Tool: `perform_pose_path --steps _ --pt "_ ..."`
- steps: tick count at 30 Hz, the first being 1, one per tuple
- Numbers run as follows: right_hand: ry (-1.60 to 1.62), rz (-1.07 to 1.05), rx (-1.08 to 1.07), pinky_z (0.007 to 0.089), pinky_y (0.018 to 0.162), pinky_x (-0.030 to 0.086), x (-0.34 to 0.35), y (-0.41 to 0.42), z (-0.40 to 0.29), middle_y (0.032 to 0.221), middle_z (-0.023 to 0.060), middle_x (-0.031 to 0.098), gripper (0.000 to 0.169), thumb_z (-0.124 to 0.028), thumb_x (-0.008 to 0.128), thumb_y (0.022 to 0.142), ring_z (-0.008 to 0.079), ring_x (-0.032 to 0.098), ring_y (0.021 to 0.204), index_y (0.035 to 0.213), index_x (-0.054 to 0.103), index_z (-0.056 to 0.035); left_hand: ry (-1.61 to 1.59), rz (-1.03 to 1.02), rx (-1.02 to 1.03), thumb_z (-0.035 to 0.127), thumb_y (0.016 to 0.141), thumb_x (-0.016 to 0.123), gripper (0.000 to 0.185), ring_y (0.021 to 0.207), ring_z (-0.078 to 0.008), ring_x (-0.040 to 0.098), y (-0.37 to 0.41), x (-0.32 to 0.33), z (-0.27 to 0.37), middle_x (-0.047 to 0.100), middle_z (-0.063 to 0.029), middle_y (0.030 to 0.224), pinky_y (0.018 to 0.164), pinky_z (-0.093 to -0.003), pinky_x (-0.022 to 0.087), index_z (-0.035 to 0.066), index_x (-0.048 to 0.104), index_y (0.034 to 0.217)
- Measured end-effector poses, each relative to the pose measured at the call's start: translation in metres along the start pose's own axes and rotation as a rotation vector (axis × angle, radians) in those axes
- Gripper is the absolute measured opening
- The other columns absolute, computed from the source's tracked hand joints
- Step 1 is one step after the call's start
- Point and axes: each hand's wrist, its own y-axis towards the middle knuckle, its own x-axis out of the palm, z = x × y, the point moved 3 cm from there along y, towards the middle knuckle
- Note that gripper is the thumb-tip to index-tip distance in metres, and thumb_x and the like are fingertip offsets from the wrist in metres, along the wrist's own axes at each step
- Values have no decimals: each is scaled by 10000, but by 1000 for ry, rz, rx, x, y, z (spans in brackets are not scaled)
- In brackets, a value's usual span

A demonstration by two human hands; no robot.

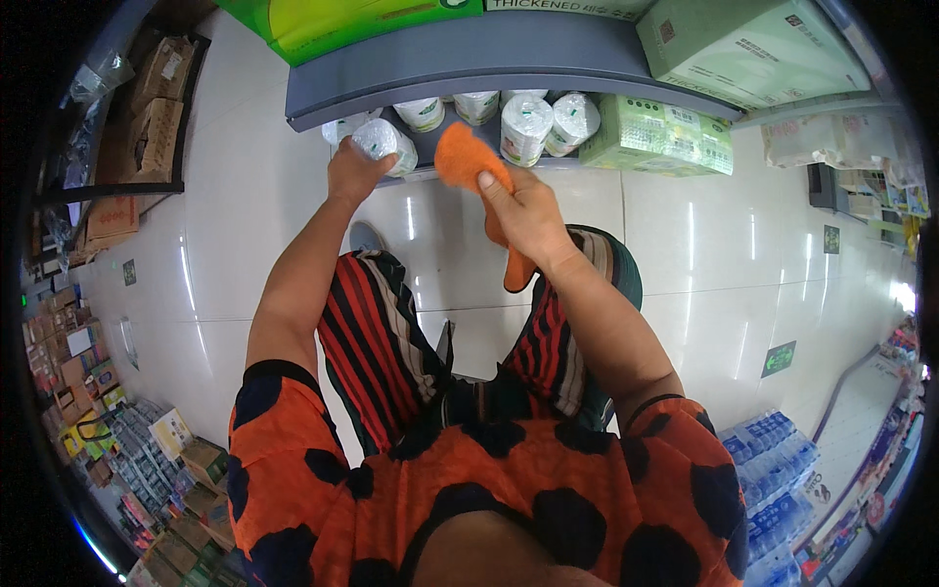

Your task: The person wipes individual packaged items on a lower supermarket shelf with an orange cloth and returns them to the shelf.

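On the bottom shelf, toward the left end, my left hand grips a plastic-wrapped roll, its fingers around the near side. My right hand holds a bunched orange cloth in front of the shelf edge, with part of the cloth hanging below the fingers. More wrapped white rolls stand behind and to the right, among them one roll just beyond the cloth and another beside it. A green patterned pack lies at the right end of that shelf.
A grey shelf board overhangs the rolls and bears a bright green package and a pale green box. Cardboard boxes sit in a rack at left. Shrink-wrapped bottles stand at lower right on the tiled floor.
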Motion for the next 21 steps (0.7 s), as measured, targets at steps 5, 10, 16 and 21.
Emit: perform_pose_path --steps 5,10,16,21 --pt "-67 -60 -35 428 855 435 12 -16 -12 1029 265 572 416 -375 492 909 422 550 964 1108 586 -23 1 21 46 483 635 745 780 1004 -364 587 -7 -4 -10 600 -238 1079 863 -404 460 -62 485 1129" --pt "-79 -68 -48 433 882 423 16 -21 -3 1060 270 558 432 -370 485 909 427 536 994 1123 570 -5 -43 11 13 438 612 772 777 1017 -345 590 -17 -20 -5 601 -231 1089 878 -377 468 -49 493 1149" --pt "-96 -29 24 440 881 415 -2 -22 -3 1059 274 555 434 -371 484 904 425 533 994 1096 571 8 -359 95 58 361 637 782 708 997 -280 605 -44 -45 7 624 -173 1071 867 -342 469 -24 509 1164" --pt "5 128 10 441 867 414 -19 -29 8 1033 262 572 414 -363 490 901 416 540 978 1052 586 10 -471 152 92 302 652 786 683 1002 -244 595 -84 -70 38 616 -153 1088 875 -329 456 -15 506 1188"
